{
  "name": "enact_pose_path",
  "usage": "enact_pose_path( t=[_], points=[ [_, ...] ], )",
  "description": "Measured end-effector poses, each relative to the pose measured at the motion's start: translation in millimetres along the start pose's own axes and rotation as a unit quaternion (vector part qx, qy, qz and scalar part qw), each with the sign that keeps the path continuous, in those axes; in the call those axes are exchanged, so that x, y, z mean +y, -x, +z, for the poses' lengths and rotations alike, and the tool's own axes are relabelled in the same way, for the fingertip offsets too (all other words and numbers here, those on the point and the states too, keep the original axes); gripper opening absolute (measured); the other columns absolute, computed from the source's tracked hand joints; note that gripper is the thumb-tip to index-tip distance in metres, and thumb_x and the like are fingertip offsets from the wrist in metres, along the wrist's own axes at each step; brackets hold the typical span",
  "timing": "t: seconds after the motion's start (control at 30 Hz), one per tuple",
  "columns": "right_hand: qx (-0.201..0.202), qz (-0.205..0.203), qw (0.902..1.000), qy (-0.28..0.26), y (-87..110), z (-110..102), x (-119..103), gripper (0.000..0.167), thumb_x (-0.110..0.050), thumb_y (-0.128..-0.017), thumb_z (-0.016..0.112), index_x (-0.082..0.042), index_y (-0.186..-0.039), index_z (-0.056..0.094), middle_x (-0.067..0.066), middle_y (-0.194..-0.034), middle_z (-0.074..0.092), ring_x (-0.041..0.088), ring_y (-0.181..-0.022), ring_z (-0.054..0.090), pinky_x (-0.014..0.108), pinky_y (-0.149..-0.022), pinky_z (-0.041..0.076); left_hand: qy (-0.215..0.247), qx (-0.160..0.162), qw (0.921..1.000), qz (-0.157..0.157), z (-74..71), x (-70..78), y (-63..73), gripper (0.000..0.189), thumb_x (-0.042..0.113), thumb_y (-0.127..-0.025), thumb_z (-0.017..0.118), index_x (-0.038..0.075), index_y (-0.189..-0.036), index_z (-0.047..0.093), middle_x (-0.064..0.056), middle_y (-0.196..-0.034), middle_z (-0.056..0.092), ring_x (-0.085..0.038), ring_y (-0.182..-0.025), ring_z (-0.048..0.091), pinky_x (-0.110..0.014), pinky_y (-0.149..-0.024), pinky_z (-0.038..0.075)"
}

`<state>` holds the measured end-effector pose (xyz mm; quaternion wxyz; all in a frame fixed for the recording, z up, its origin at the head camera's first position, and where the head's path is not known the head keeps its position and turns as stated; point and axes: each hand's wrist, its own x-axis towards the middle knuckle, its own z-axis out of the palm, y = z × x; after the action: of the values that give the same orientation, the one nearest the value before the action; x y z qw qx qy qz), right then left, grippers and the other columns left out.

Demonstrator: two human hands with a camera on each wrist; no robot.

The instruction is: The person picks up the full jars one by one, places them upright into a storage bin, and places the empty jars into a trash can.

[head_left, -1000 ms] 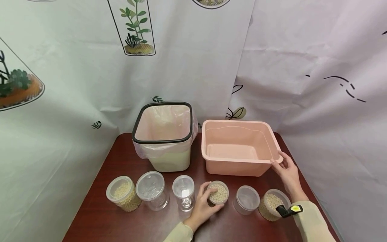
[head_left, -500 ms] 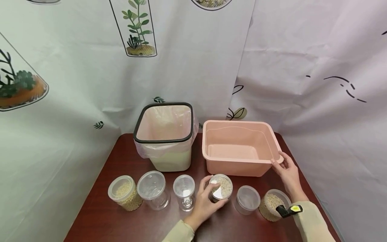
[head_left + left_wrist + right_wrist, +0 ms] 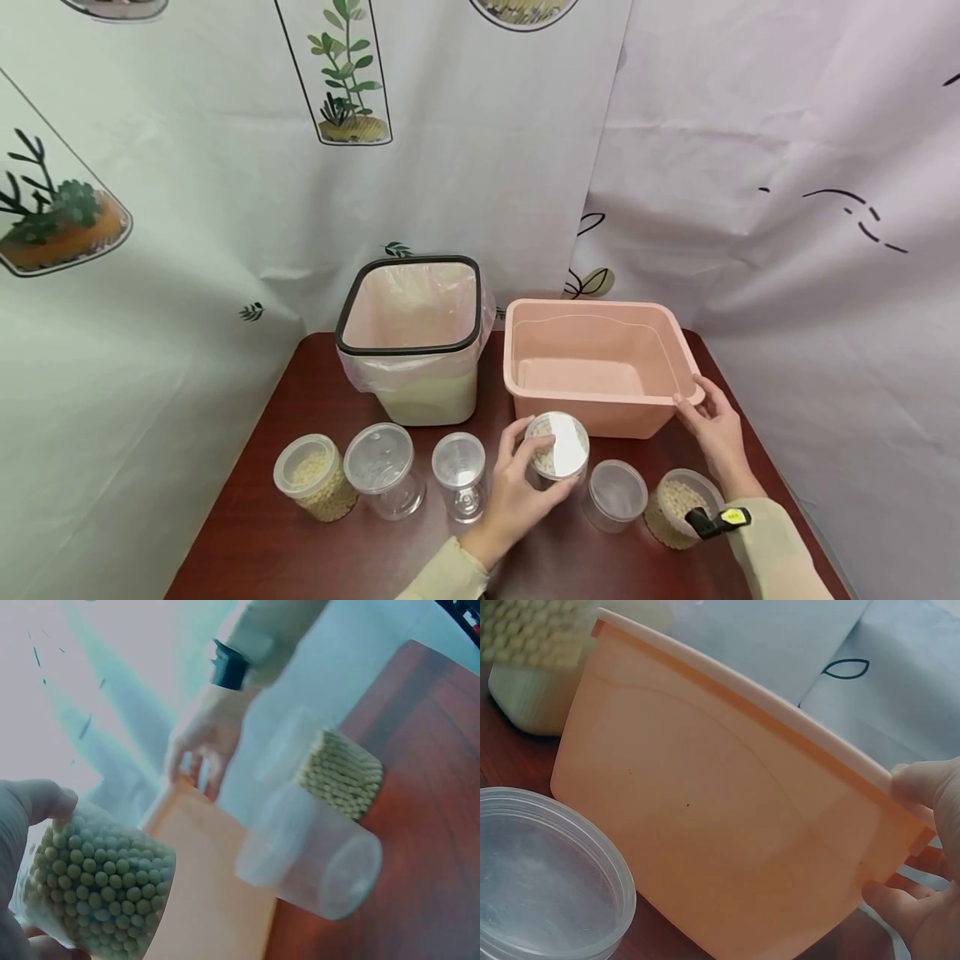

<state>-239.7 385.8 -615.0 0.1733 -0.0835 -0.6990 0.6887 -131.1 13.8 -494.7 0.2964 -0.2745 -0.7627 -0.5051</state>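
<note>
My left hand (image 3: pixel 516 493) grips a clear lidded jar (image 3: pixel 101 881) full of pale round beads. In the head view this jar stands raised in front of the pink basin (image 3: pixel 592 421), light glaring off its lid. The thumb and fingers wrap its sides. At the basin's front right corner my right hand (image 3: pixel 712 429) pinches the rim, thumb on one side and fingers on the other. Close by the held jar stand a short clear jar (image 3: pixel 617 493) with a lid and, to its right, another jar of pale beads (image 3: pixel 663 521), partly hidden by a wrist device.
A bin (image 3: pixel 431 404) with a black rim and plastic liner stands left of the basin. Along the table's left lie a bead-filled jar (image 3: pixel 321 483), a wide clear jar (image 3: pixel 381 467) and a narrow clear jar (image 3: pixel 460 475). A printed cloth (image 3: pixel 480 167) hangs behind.
My left hand has lifted the jar of beads off the table and moved it slightly right and toward the basin. The right hand stays on the basin's rim.
</note>
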Motion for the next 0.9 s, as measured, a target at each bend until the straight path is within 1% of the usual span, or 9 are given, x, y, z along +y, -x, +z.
enact_pose_path(
  t=[0.13, 0.37, 0.43, 0.47, 0.6, 0.7, 0.73, 0.87, 0.9],
  points=[
    [-0.033, 0.003, 0.9988, -0.035, 6.8, 1.1, -21.6, 0.067, -0.012, -0.081, 0.073, -0.025, -0.139, 0.044, 0.011, -0.141, 0.038, 0.010, -0.110, 0.053, 0.021, -0.075, 0.050, -0.002, 0.013, 0.9999, -0.009, -1.9, 8.5, -14.2, 0.054, 0.016, -0.059, 0.086, 0.009, -0.107, 0.061, -0.017, -0.124, 0.044, -0.031, -0.111, 0.052, -0.033, -0.088, 0.046],
    [-0.009, -0.004, 0.9999, -0.003, 0.3, -0.7, -6.2, 0.064, -0.021, -0.082, 0.072, -0.030, -0.138, 0.044, 0.009, -0.138, 0.039, 0.004, -0.106, 0.054, 0.017, -0.071, 0.049, -0.004, 0.007, 1.0000, -0.002, -5.1, 20.8, -34.8, 0.051, 0.017, -0.060, 0.086, 0.009, -0.105, 0.062, -0.016, -0.123, 0.044, -0.028, -0.109, 0.053, -0.033, -0.087, 0.047],
    [-0.023, 0.001, 0.9997, 0.005, 8.1, 4.2, -23.6, 0.064, -0.022, -0.083, 0.071, -0.029, -0.140, 0.041, 0.011, -0.141, 0.036, 0.005, -0.107, 0.054, 0.018, -0.072, 0.049, -0.014, 0.003, 0.9999, -0.002, -6.6, 24.3, -40.6, 0.051, 0.019, -0.061, 0.085, 0.009, -0.104, 0.062, -0.016, -0.122, 0.045, -0.028, -0.108, 0.054, -0.033, -0.086, 0.047],
    [-0.025, 0.000, 0.9996, -0.015, 13.1, 7.6, -33.2, 0.063, -0.018, -0.084, 0.070, -0.026, -0.140, 0.043, 0.011, -0.141, 0.037, 0.006, -0.106, 0.055, 0.018, -0.072, 0.050, -0.020, 0.000, 0.9998, -0.004, -7.3, 26.1, -43.5, 0.050, 0.021, -0.061, 0.085, 0.009, -0.104, 0.062, -0.015, -0.122, 0.045, -0.027, -0.107, 0.054, -0.032, -0.086, 0.047],
    [-0.030, 0.021, 0.9993, 0.004, 42.8, 28.3, -91.1, 0.063, -0.021, -0.085, 0.068, -0.020, -0.142, 0.039, 0.022, -0.143, 0.030, 0.003, -0.101, 0.054, 0.017, -0.073, 0.049, -0.049, -0.008, 0.9987, -0.014, -11.2, 32.9, -55.4, 0.049, 0.025, -0.060, 0.085, 0.010, -0.101, 0.062, -0.015, -0.121, 0.046, -0.027, -0.109, 0.053, -0.032, -0.084, 0.048],
    [-0.027, 0.032, 0.9985, 0.034, 57.3, 38.4, -116.1, 0.066, -0.026, -0.086, 0.068, -0.018, -0.143, 0.036, 0.027, -0.142, 0.028, -0.002, -0.096, 0.053, 0.013, -0.073, 0.048, -0.059, -0.013, 0.9978, -0.027, -13.5, 36.2, -64.5, 0.048, 0.025, -0.060, 0.084, 0.009, -0.099, 0.061, -0.014, -0.122, 0.045, -0.026, -0.112, 0.051, -0.032, -0.086, 0.047],
    [-0.036, 0.022, 0.9991, 0.004, 55.8, 36.1, -111.9, 0.066, -0.022, -0.085, 0.069, -0.017, -0.142, 0.037, 0.025, -0.142, 0.031, -0.001, -0.096, 0.054, 0.014, -0.072, 0.048, -0.062, -0.013, 0.9975, -0.033, -13.9, 36.8, -67.5, 0.047, 0.025, -0.060, 0.084, 0.009, -0.098, 0.060, -0.014, -0.122, 0.045, -0.026, -0.112, 0.050, -0.033, -0.086, 0.047],
    [-0.039, 0.022, 0.9988, 0.022, 49.9, 30.7, -101.5, 0.066, -0.025, -0.085, 0.069, -0.021, -0.142, 0.038, 0.020, -0.142, 0.033, 0.002, -0.102, 0.053, 0.017, -0.075, 0.049, -0.056, -0.015, 0.9968, -0.055, -14.4, 37.7, -80.0, 0.047, 0.023, -0.061, 0.083, 0.008, -0.098, 0.060, -0.014, -0.121, 0.045, -0.022, -0.107, 0.051, -0.032, -0.085, 0.047],
    [-0.041, 0.011, 0.9991, -0.005, 44.3, 25.9, -88.1, 0.065, -0.021, -0.084, 0.070, -0.022, -0.141, 0.040, 0.017, -0.143, 0.034, 0.004, -0.104, 0.053, 0.018, -0.075, 0.049, -0.055, -0.014, 0.9967, -0.058, -14.3, 37.7, -83.1, 0.047, 0.023, -0.061, 0.083, 0.008, -0.098, 0.059, -0.014, -0.120, 0.045, -0.022, -0.107, 0.051, -0.032, -0.084, 0.047]
  ],
)
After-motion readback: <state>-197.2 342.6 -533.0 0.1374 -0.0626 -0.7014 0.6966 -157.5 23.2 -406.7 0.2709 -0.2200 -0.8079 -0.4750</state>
